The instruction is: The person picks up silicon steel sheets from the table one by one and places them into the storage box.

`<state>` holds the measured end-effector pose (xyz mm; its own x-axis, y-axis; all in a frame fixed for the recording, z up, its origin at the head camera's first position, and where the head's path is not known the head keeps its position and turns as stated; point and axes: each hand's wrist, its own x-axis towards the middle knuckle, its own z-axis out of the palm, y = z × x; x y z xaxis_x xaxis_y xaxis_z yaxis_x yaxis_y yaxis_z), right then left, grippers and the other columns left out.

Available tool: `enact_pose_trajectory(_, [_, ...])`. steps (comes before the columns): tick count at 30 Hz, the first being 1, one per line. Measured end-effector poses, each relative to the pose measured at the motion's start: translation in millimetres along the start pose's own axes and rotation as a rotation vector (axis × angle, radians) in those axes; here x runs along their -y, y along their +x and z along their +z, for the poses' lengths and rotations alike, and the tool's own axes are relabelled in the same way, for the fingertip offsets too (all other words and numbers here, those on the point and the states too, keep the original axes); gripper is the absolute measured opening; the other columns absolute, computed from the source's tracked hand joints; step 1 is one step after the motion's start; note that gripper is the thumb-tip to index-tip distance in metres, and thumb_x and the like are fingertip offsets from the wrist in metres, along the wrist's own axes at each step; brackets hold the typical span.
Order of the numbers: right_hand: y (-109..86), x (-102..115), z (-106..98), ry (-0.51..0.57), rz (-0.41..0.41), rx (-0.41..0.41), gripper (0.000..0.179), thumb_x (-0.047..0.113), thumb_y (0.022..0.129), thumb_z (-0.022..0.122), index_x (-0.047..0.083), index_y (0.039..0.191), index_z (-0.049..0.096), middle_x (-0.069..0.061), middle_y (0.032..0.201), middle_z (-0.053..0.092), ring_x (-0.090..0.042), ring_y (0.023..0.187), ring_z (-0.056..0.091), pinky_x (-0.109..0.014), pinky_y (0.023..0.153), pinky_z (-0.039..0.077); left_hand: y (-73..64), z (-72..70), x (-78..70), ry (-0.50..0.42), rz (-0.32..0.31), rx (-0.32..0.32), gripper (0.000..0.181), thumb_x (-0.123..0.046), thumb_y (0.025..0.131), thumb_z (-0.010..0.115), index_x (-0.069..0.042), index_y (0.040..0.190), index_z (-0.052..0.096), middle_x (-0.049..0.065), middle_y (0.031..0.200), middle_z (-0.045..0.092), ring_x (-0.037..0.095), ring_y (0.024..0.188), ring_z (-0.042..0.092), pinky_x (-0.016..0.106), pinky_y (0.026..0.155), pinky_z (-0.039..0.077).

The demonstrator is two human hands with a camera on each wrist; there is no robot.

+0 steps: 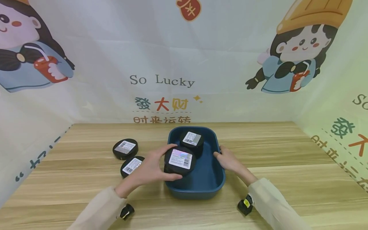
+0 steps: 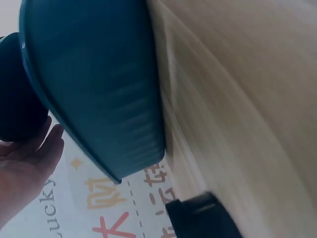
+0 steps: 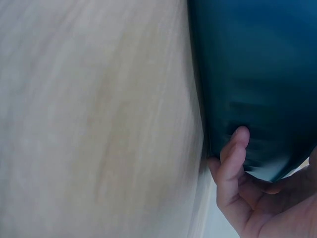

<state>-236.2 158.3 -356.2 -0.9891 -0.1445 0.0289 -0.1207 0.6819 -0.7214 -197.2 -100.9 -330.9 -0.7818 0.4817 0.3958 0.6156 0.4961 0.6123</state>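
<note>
My left hand (image 1: 150, 167) holds a thick black round disc (image 1: 169, 167) with a white barcode label, thumb and fingers spread around its sides. The disc is over the left part of a blue rectangular bin (image 1: 201, 194). Another labelled black disc (image 1: 196, 150) sits inside toward the far end, partly overlapped by the held one. At the bin's right side, my right hand (image 1: 230, 161) grips the wall, thumb over the rim; in the right wrist view its fingers (image 3: 233, 161) press the outer wall. From the left wrist, the held disc (image 2: 20, 94) shows dark beside the bin's rim.
Two more labelled black discs lie on the wooden table left of the bin: one farther back (image 1: 125, 149), one nearer (image 1: 131, 166) and partly behind my left hand. A white printed cloth (image 1: 230, 102) stands behind the table and along both sides.
</note>
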Motion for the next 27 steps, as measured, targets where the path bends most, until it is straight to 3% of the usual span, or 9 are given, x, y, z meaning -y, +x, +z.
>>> enact_pose_trajectory(4, [-0.4, 0.2, 0.1, -0.003, -0.001, 0.001, 0.028, 0.01, 0.085, 0.04, -0.013, 0.099, 0.05, -0.021, 0.087, 0.058, -0.027, 0.076, 0.057, -0.036, 0.067, 0.047, 6.1, 7.8, 0.8, 0.005, 0.031, 0.053, 0.084, -0.033, 0.057, 0.082, -0.001, 0.125, 0.044, 0.011, 0.116, 0.055, 0.019, 0.101, 0.054, 0.037, 0.086, 0.043])
enact_pose_trajectory(10, [-0.6, 1.1, 0.2, -0.008, -0.005, -0.01, 0.028, 0.009, 0.085, 0.041, -0.013, 0.099, 0.05, -0.022, 0.087, 0.058, -0.028, 0.076, 0.056, -0.037, 0.067, 0.047, 15.1, 18.7, 3.5, 0.082, 0.095, 0.115, 0.082, -0.038, 0.057, 0.081, -0.001, 0.122, 0.047, 0.006, 0.109, 0.058, 0.016, 0.093, 0.056, 0.033, 0.081, 0.044])
enact_pose_trajectory(20, [-1.3, 2.1, 0.4, -0.027, -0.024, -0.021, 0.031, 0.009, 0.084, 0.041, -0.014, 0.101, 0.05, -0.026, 0.093, 0.057, -0.034, 0.086, 0.055, -0.043, 0.077, 0.044, 25.2, 27.0, 2.5, 0.169, 0.095, 0.197, 0.083, -0.041, 0.059, 0.079, 0.002, 0.122, 0.047, 0.009, 0.107, 0.06, 0.018, 0.095, 0.057, 0.034, 0.083, 0.044])
enact_pose_trajectory(27, [-0.5, 1.6, 0.3, -0.029, -0.01, -0.02, 0.032, 0.01, 0.084, 0.04, -0.014, 0.103, 0.049, -0.027, 0.096, 0.057, -0.034, 0.087, 0.054, -0.044, 0.078, 0.043, 31.5, 29.5, -1.1, 0.219, 0.059, 0.256, 0.085, -0.042, 0.059, 0.079, 0.005, 0.121, 0.047, 0.014, 0.106, 0.06, 0.022, 0.095, 0.057, 0.035, 0.082, 0.044])
